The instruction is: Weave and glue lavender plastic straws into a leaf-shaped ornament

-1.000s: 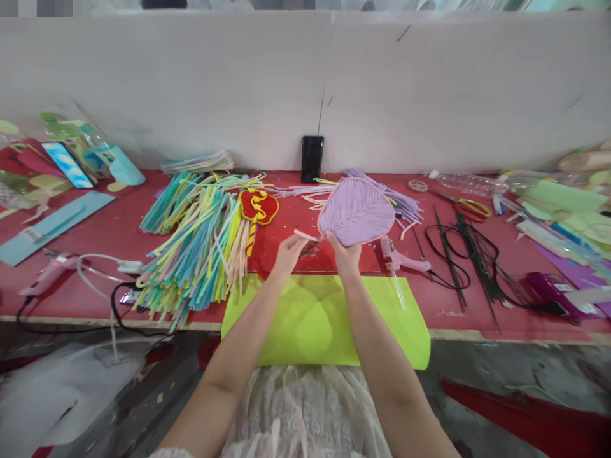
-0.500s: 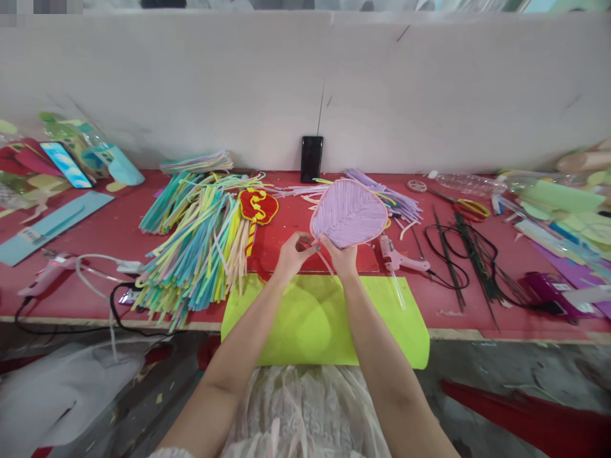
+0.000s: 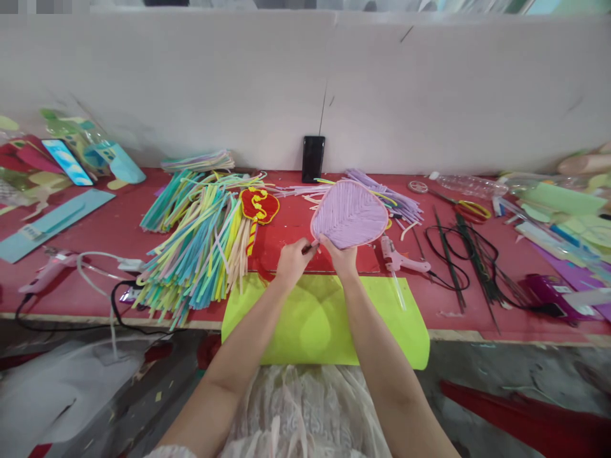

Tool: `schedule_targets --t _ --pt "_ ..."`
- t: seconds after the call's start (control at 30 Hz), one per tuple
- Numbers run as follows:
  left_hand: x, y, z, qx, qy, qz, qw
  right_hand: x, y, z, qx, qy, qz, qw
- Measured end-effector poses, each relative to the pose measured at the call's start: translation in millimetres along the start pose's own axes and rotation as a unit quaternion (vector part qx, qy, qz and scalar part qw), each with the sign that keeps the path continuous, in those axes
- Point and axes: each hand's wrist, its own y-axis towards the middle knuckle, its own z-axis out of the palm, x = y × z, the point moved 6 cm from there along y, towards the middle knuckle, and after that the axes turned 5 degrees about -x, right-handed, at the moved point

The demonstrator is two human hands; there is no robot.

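A fan-shaped piece of lilac pipe cleaners with a pink rim (image 3: 351,213) is held up over the table. My right hand (image 3: 342,254) grips its lower edge, thumb on the front face. Close beside, my left hand (image 3: 293,259) is closed in a pinch at the short stem (image 3: 315,244) under the fan's lower left corner. A pink pipe cleaner seems wound there, but the fingers hide most of it. Below both hands lies a lime-green sheet (image 3: 305,324) over the table's front edge.
To the left lie a heap of coloured pipe cleaners (image 3: 191,248) and a small red-and-yellow fan (image 3: 259,207). A black phone (image 3: 313,159) leans on the white partition. At right are a pink glue gun (image 3: 401,259), scissors (image 3: 470,210), dark wires (image 3: 477,267) and a purple device (image 3: 556,296).
The pink strip that hung down between my hands no longer shows there. My left hand has turned and closed its fingers at the stem. My right hand and the fan have barely moved.
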Motion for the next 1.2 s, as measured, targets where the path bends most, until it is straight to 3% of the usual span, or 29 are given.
schedule_targets --t 0.1,0.23,0.37,0.57,0.73,0.9,1.2 --pt "0.4 -1.1 0.9 0.011 0.026 -0.022 0.999 -1.7 -0.5 0.2 0.003 0.004 0.003 1.0" --pt "2.0 -2.4 4.7 0.065 -0.059 -0.099 0.991 -3.2 -2.7 1.4 0.018 0.013 0.025 0.999" --pt "6.6 -2.3 12.3 0.117 -0.193 -0.184 0.957 2.0 -5.4 4.8 0.051 0.04 0.024 0.998" --pt "14.8 -3.8 23.7 0.178 -0.311 -0.24 0.902 8.1 -9.1 10.1 0.104 0.075 0.022 0.991" --pt "24.1 -4.7 28.1 0.183 -0.395 -0.266 0.86 8.9 -9.1 9.8 0.109 0.069 0.008 0.992" --pt "32.2 -3.8 31.8 0.164 -0.463 -0.319 0.811 5.8 -2.3 4.7 0.07 0.034 -0.024 0.997" --pt "33.4 -4.0 32.2 0.148 -0.475 -0.338 0.799 0.1 2.1 -1.8 0.006 0.011 0.004 1.0"
